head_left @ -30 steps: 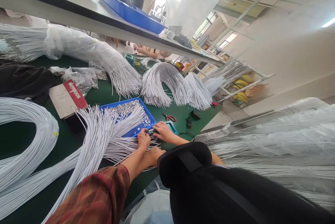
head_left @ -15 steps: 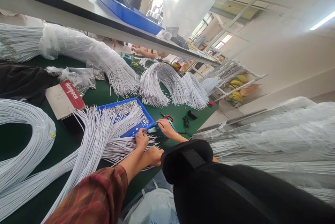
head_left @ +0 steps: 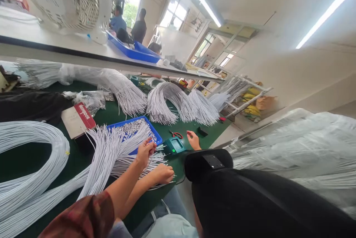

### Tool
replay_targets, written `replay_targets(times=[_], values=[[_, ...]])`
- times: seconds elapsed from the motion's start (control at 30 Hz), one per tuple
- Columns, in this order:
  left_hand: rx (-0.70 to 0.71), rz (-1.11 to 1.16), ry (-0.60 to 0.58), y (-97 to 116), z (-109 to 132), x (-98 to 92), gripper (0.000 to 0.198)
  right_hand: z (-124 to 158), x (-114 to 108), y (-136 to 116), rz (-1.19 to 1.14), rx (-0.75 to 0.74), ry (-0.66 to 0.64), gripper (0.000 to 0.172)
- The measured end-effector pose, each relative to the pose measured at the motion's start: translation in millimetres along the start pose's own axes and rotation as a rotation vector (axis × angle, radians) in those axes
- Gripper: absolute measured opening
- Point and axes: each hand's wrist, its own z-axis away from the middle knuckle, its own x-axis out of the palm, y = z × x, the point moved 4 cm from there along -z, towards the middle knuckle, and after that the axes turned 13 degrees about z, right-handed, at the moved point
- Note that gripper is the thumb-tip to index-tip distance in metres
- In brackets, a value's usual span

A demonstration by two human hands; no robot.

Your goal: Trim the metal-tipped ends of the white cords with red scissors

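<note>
Three hands are around the teal device [head_left: 174,146] with a screen and a green lit spot, so ownership is partly unclear. My left hand [head_left: 145,152], in a plaid sleeve, is closed in a pinch beside the device's front tips; what it pinches is too small to make out. To the right, my right hand [head_left: 194,140] is off the device with its fingers apart, its forearm hidden by a black shape. Another hand, a fist [head_left: 163,174], rests below over the white cables [head_left: 104,152]; I cannot tell whose it is. A blue tray [head_left: 157,138] holds small metal parts.
Red-handled pliers [head_left: 177,134] lie behind the device. A large black object [head_left: 250,197] fills the lower right. More cable bundles [head_left: 169,98], a cable coil [head_left: 59,152] and a notebook box [head_left: 73,123] lie on the green table. A shelf with a fan [head_left: 63,0] runs above.
My right hand has lifted off the teal device and moved right, uncovering its screen. My left hand has shifted slightly left and down. The view has tipped upward, showing the fan.
</note>
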Motion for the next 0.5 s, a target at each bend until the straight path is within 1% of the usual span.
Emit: replay_targets(times=[0.07, 0.13, 0.23, 0.27, 0.33, 0.4, 0.43, 0.5], values=[[-0.019, 0.036, -0.072, 29, 23, 1.4, 0.052, -2, -4, -2, -0.020, -0.043, -0.028, 0.024], [-0.019, 0.051, -0.127, 59, 52, -1.7, 0.050, -3, -4, -8, -0.044, -0.090, -0.057, 0.025], [-0.021, 0.046, -0.232, 99, 105, -7.9, 0.047, -6, 0, -23, -0.077, -0.144, -0.080, 0.023], [-0.034, 0.045, -0.312, 109, 125, -8.4, 0.042, -7, 0, -29, -0.084, -0.158, -0.087, 0.022], [-0.044, 0.045, -0.434, 127, 164, -11.4, 0.027, -11, 0, -45, -0.092, -0.182, -0.098, 0.022], [-0.045, 0.027, -0.556, 140, 199, -16.8, 0.013, -16, -4, -63, -0.085, -0.192, -0.093, 0.023], [-0.043, 0.013, -0.625, 145, 215, -20.4, 0.011, -18, -7, -74, -0.077, -0.190, -0.078, 0.023], [-0.060, -0.005, -0.738, 152, 240, -29.8, 0.014, -23, -18, -95, -0.048, -0.170, -0.012, 0.024]])
